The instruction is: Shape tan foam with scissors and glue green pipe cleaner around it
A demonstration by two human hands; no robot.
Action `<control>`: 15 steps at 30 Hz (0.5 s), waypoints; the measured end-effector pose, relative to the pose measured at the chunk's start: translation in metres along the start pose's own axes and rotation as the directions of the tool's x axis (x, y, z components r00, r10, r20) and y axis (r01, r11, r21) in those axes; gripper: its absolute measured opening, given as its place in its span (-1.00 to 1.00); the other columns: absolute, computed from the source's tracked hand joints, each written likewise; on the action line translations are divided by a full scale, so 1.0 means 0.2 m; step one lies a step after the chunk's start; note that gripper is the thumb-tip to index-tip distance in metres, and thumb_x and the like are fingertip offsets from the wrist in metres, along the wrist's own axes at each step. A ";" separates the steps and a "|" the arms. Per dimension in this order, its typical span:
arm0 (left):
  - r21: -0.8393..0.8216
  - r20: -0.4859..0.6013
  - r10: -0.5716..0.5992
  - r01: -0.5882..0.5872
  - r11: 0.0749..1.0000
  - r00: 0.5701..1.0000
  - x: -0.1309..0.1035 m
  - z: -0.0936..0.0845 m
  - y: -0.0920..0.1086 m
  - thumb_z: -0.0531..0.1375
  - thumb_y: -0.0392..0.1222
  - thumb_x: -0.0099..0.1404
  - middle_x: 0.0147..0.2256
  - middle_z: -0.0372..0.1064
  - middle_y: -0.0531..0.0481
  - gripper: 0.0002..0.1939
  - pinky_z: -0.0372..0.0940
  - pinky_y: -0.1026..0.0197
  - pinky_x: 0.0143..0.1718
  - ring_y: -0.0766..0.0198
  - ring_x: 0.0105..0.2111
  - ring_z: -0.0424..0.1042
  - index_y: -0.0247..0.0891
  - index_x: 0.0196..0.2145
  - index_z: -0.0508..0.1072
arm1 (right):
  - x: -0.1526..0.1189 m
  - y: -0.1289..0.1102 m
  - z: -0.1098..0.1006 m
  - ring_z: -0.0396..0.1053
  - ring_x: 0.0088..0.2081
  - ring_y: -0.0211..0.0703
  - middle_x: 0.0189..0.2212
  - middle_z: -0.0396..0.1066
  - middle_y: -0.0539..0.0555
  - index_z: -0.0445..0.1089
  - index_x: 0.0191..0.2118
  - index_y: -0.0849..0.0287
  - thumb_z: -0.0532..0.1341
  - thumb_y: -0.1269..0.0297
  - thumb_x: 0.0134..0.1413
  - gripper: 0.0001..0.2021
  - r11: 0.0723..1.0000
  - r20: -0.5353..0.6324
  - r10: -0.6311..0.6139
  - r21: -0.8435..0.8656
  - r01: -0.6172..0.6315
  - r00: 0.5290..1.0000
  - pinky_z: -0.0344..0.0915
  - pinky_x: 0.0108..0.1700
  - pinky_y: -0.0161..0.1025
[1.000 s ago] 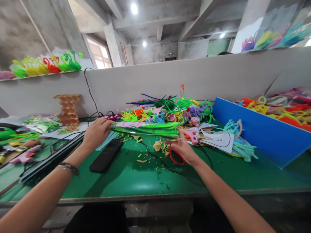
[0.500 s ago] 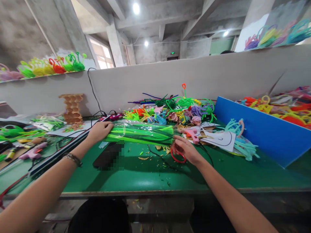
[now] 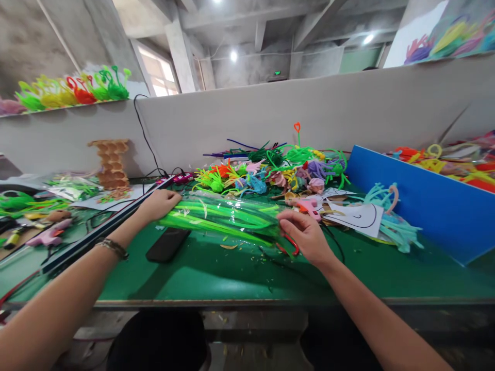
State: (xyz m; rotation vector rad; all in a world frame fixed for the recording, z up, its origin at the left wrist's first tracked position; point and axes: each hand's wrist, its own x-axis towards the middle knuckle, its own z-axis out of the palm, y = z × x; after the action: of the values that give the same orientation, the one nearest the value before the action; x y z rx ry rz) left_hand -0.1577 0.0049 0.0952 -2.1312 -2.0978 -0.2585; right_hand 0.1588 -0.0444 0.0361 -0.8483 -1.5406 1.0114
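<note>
A clear plastic bag [image 3: 242, 207] full of green pipe cleaners [image 3: 216, 221] is held sideways above the table, its right end lower than its left. My left hand [image 3: 159, 205] is closed around the bag's left end. At the other end, my right hand [image 3: 303, 234] pinches the plastic edge between thumb and fingers. A red loop [image 3: 291, 246], like a scissor handle, shows below and beside the right fingers; the rest of it is hidden. Under the bag's left part lies a black phone [image 3: 168, 245].
Colourful pipe cleaner pieces [image 3: 266, 175] pile up behind the bag. A pink glue gun [image 3: 309, 207] lies right of it, another pink glue gun [image 3: 50, 234] at left. A blue board [image 3: 413, 201] stands at right. Scraps litter the green table [image 3: 232, 281].
The bag's right end has tilted down and the plastic looks more spread there. My right hand has shifted slightly to the right, gripping the edge. The view has tipped a little downward.
</note>
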 end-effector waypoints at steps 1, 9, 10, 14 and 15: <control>0.019 -0.009 0.000 0.000 1.000 1.000 0.01 0.00 0.00 -0.19 -0.06 0.03 -0.69 0.16 -0.01 -0.69 0.09 0.25 -0.53 0.23 -0.58 0.25 -0.22 -0.74 0.09 | 0.00 0.00 0.00 0.20 -0.60 -0.35 -0.63 0.23 -0.07 0.33 -0.40 0.16 0.19 -0.01 -0.17 -0.68 1.000 0.003 0.001 -0.002 -0.001 1.000 0.18 -0.56 -0.35; 0.192 -0.012 -0.053 0.054 0.980 0.999 0.02 0.00 0.06 -0.15 -0.09 0.11 -0.40 0.44 -0.19 -0.58 0.17 0.19 -0.43 0.03 -0.36 0.40 -0.29 -0.47 0.46 | 0.01 0.03 -0.01 0.19 -0.66 -0.37 -0.70 0.21 -0.10 0.38 -0.30 0.22 0.16 -0.01 -0.15 -0.61 0.994 0.129 0.051 -0.101 -0.038 0.990 0.18 -0.61 -0.37; 0.213 -0.005 -0.063 0.063 0.975 0.998 0.02 0.01 0.07 -0.15 -0.09 0.12 -0.37 0.45 -0.21 -0.57 0.19 0.18 -0.42 0.00 -0.33 0.41 -0.30 -0.43 0.48 | 0.00 0.04 0.00 0.17 -0.68 -0.38 -0.71 0.20 -0.10 0.38 -0.31 0.23 0.16 -0.01 -0.14 -0.62 0.991 0.138 0.061 -0.124 -0.044 0.989 0.16 -0.63 -0.38; 0.277 0.035 -0.073 0.060 0.959 0.997 0.04 0.03 0.08 -0.16 -0.09 0.13 -0.31 0.46 -0.24 -0.53 0.23 0.16 -0.38 -0.06 -0.26 0.42 -0.31 -0.37 0.50 | 0.01 0.09 0.01 0.14 -0.70 -0.37 -0.71 0.20 -0.09 0.36 -0.38 0.23 0.16 0.00 -0.15 -0.65 0.975 0.146 0.074 -0.220 -0.041 0.986 0.11 -0.66 -0.37; 0.286 0.049 -0.067 0.050 0.957 0.997 0.04 0.03 0.09 -0.16 -0.09 0.14 -0.30 0.46 -0.24 -0.53 0.23 0.16 -0.38 -0.06 -0.24 0.42 -0.31 -0.37 0.50 | 0.01 0.10 0.02 0.14 -0.69 -0.36 -0.70 0.20 -0.09 0.37 -0.38 0.23 0.16 0.02 -0.15 -0.67 0.968 0.138 0.067 -0.249 -0.031 0.988 0.11 -0.65 -0.37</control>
State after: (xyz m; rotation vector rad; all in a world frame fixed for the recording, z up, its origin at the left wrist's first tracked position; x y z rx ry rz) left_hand -0.1402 0.0142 0.0911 -1.9326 -2.0841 0.0978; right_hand 0.1555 -0.0352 0.0179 -1.0076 -1.8042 0.9463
